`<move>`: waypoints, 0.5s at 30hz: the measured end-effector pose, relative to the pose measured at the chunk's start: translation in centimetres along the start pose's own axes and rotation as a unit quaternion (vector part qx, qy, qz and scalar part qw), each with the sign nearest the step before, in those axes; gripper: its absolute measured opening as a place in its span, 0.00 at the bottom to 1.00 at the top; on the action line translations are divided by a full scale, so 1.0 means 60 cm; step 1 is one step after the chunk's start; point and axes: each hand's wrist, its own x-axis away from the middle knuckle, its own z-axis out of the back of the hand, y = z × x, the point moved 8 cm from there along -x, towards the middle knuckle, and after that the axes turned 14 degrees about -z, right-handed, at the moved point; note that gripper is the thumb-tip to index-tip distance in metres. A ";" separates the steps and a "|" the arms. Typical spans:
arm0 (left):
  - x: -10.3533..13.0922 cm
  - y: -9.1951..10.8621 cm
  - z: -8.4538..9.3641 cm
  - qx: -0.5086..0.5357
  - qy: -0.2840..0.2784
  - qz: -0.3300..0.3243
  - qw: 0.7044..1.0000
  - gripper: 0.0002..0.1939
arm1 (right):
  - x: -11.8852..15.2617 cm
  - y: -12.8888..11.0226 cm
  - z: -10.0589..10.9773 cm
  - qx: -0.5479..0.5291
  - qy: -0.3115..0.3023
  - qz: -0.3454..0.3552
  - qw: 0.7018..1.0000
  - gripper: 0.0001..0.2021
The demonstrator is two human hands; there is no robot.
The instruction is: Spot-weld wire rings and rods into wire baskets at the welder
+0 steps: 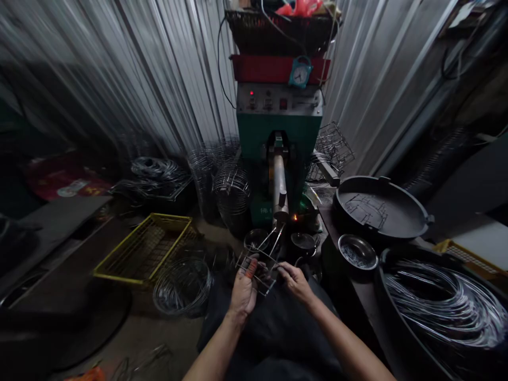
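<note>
In front of the green machine [256, 132], just below its arm [280, 172], we hold a small wire frame [270, 289]. Our left hand [243, 291] is closed around one side of it; our right hand [296, 280] pinches its edge between narrowed fingertips. Right of the machine we have a round black tray [402, 211], a metal bowl [367, 245] and coiled wire [456, 296]; left of it, a yellow wire basket [170, 216].
</note>
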 end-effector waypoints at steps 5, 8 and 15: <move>0.091 -0.005 -0.030 -0.379 -0.408 -0.173 0.812 0.31 | 0.036 -0.029 0.046 -0.039 0.063 -0.074 0.995 0.14; 0.156 -0.053 -0.029 -0.526 -0.538 -0.260 0.605 0.27 | 0.035 -0.036 0.036 -0.085 0.015 -0.175 0.981 0.13; 0.174 -0.058 -0.025 -0.332 -0.410 -0.234 0.817 0.15 | 0.029 -0.055 0.094 0.028 0.016 -0.122 0.992 0.13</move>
